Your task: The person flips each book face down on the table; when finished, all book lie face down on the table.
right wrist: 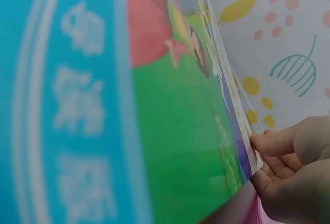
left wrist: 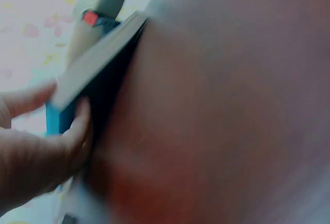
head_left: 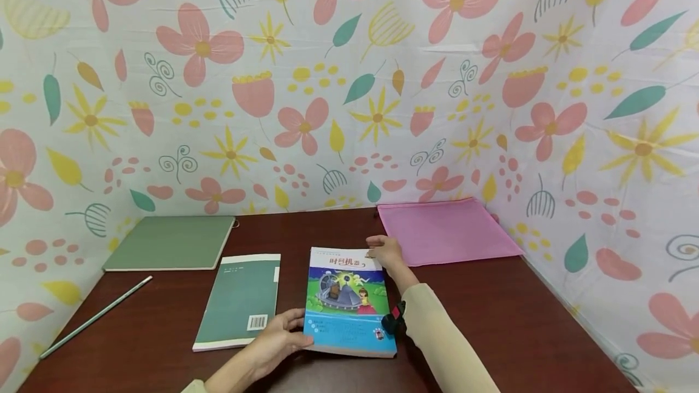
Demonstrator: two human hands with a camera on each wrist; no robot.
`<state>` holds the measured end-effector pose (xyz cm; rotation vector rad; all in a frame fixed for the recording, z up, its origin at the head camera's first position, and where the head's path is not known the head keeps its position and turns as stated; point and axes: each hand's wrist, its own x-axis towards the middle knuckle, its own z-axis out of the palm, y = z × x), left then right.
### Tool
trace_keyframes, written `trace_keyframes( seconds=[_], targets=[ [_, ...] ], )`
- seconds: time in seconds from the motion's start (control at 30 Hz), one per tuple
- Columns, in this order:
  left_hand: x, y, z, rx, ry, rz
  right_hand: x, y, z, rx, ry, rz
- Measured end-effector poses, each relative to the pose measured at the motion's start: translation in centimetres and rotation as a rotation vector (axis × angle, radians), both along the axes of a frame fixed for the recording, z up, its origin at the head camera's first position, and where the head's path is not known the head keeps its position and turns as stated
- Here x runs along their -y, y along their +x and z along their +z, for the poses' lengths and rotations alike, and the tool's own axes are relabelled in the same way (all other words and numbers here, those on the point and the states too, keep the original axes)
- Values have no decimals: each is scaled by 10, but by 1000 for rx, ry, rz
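Observation:
A thick picture-covered book (head_left: 347, 288), white, green and blue with Chinese lettering, is held just off or on the table before me; which one I cannot tell. My left hand (head_left: 278, 337) grips its lower left corner. In the left wrist view, the thumb and fingers lie on opposite faces of the book's page block (left wrist: 98, 62). My right hand (head_left: 389, 253) is at the upper right edge. From the right wrist view, the right hand (right wrist: 299, 167) pinches the edge of the book near a corner, fingers partly behind it.
Left of the book lies a teal book (head_left: 240, 296) with a barcode. Farther left are a green notebook (head_left: 169, 243) and a thin pale stick (head_left: 98, 315). A pink pouch (head_left: 448, 230) lies at back right on the dark table (head_left: 480, 314). Flowered cloth walls (head_left: 306, 181) border the table.

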<state>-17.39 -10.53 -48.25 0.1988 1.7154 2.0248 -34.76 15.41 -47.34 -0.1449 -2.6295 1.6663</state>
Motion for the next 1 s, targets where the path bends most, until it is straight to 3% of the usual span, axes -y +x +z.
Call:
trace_keyframes(
  seconds=[0.13,0.23,0.37,0.53,0.7,1.0],
  targets=[
    [-1,1,-4,3,64,11,-3,-1,-3,29,-42,50],
    [-3,-3,-4,-17,98,16,-6,-4,-5,37,-146,64],
    [-4,-7,1,-51,114,7,-10,-7,-4,50,-300,79],
    [3,-5,13,-100,128,-53,-12,-5,9,117,-350,136],
    [14,-6,26,-205,105,-112,-22,-1,33,124,-350,243],
    [33,-12,46,-274,-84,26,-56,-3,76,46,-429,584]
  ],
)
